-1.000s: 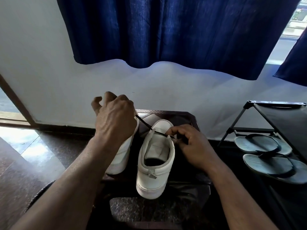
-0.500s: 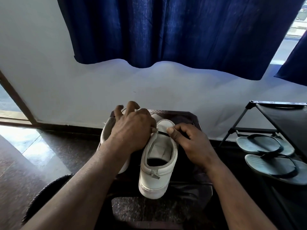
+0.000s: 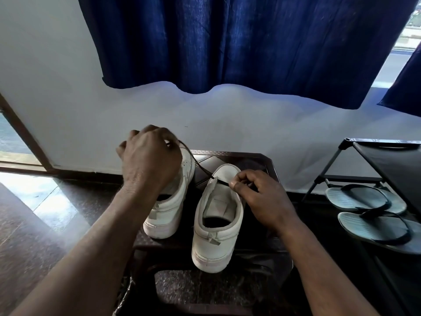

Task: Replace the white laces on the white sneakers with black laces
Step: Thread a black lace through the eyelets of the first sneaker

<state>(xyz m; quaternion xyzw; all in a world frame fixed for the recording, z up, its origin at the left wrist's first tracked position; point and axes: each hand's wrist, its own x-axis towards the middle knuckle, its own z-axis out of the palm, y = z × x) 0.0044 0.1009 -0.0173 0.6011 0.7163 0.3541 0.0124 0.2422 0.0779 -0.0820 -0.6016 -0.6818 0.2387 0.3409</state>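
Gripping black lace (image 3: 201, 167) in my curled left hand (image 3: 150, 160), ten o'clock of the sneaker (image 3: 215, 245); right hand (image 3: 262, 197) pinches it at two

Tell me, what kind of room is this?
Probably a home's entryway: a shoe rack holding flip-flops stands by the wall, and a blue curtain hangs over a window.
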